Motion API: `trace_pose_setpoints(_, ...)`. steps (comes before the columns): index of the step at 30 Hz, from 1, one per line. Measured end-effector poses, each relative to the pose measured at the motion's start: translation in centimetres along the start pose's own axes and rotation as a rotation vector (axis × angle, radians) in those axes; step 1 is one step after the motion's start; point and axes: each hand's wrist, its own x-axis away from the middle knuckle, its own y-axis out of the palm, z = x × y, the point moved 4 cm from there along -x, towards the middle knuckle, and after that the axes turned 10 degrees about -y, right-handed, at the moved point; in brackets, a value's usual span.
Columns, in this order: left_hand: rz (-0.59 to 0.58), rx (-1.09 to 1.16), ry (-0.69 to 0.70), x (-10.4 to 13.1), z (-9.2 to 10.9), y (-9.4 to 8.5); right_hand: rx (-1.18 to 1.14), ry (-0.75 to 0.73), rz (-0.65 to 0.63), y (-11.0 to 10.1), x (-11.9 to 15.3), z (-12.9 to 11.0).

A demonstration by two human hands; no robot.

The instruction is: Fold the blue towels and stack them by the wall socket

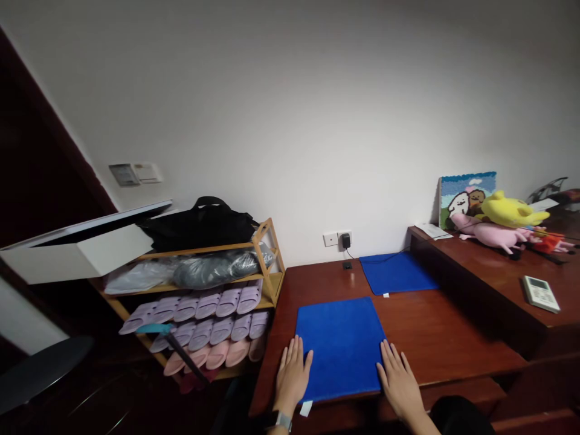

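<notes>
A blue cloth point(339, 347) lies flat on the reddish-brown desk point(326, 278), a white tag point(306, 409) sticking out at its near left corner. My left hand point(293, 374) rests palm down on the cloth's left edge, fingers stretched out, a watch on the wrist. At the right edge of the same cloth lies my right hand point(399, 377), also palm down with its fingers apart. Neither hand holds anything. Farther back on the desk is a second blue cloth point(399, 273), with a thin black cable across it.
On the left stands a wooden rack point(270, 254) with slippers point(208, 302), plastic-wrapped items, a black bag point(199, 226) and a white box point(113, 251). The raised surface on the right holds plush toys point(492, 232), a picture point(466, 196) and a white remote point(541, 293). A black plug point(345, 240) sits in the wall socket.
</notes>
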Motion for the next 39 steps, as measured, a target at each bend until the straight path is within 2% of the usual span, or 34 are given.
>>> trace_pose_setpoints(1,0.009,0.009,0.014,0.1,1.4,-0.3,-0.001,0.001,0.001,-0.1,-0.1,-0.1)
trace_pose_setpoints(3,0.020,0.053,0.088,0.8,5.4,-0.8,0.001,-0.002,0.004,-0.3,-0.2,-0.1)
trace_pose_setpoints(6,-0.022,0.145,0.321,2.7,13.5,-0.6,0.011,-0.025,-0.002,-0.2,-0.2,-0.1)
trace_pose_setpoints(8,-0.078,0.200,0.453,4.2,18.1,-0.1,0.015,-0.041,-0.016,0.1,-0.2,0.1)
trace_pose_setpoints(10,-0.126,0.230,0.499,5.4,20.5,0.5,0.017,-0.053,-0.022,0.4,-0.2,0.3)
trace_pose_setpoints(11,-0.139,0.233,0.497,5.7,20.7,0.8,0.018,-0.057,-0.016,0.6,-0.2,0.4)
trace_pose_setpoints(12,-0.141,0.227,0.485,6.0,20.3,1.1,0.019,-0.061,0.001,0.8,-0.3,0.5)
trace_pose_setpoints(14,-0.114,0.188,0.445,6.1,17.8,1.6,0.022,-0.069,0.057,1.0,-0.3,0.6)
trace_pose_setpoints(17,-0.020,0.095,0.300,6.0,11.0,2.3,0.032,-0.074,0.136,1.3,-0.2,0.6)
trace_pose_setpoints(20,0.112,0.024,0.114,6.1,3.7,2.8,0.038,-0.070,0.161,1.5,-0.2,0.7)
trace_pose_setpoints(22,0.193,0.009,0.045,6.4,0.4,3.1,0.040,-0.069,0.157,1.4,-0.2,0.7)
trace_pose_setpoints(23,0.223,0.009,0.033,6.6,-0.6,3.2,0.041,-0.068,0.151,1.3,-0.2,0.6)
trace_pose_setpoints(25,0.266,0.017,0.036,7.0,-1.5,3.4,0.045,-0.068,0.144,1.0,-0.1,0.5)
trace_pose_setpoints(29,0.308,0.032,0.046,7.1,-1.5,4.1,0.053,-0.081,0.217,0.9,1.0,0.4)
trace_pose_setpoints(32,0.291,0.041,0.039,6.8,-1.9,4.6,0.052,-0.119,0.267,1.7,2.0,0.7)
trace_pose_setpoints(35,0.259,0.040,0.015,6.3,-2.2,4.2,0.043,-0.153,0.313,2.6,2.4,1.2)
trace_pose_setpoints(37,0.243,0.041,0.020,6.1,-1.3,3.1,0.040,-0.169,0.356,2.9,2.5,1.5)
trace_pose_setpoints(39,0.218,0.060,0.053,5.8,1.2,1.6,0.050,-0.181,0.386,3.1,2.4,1.6)
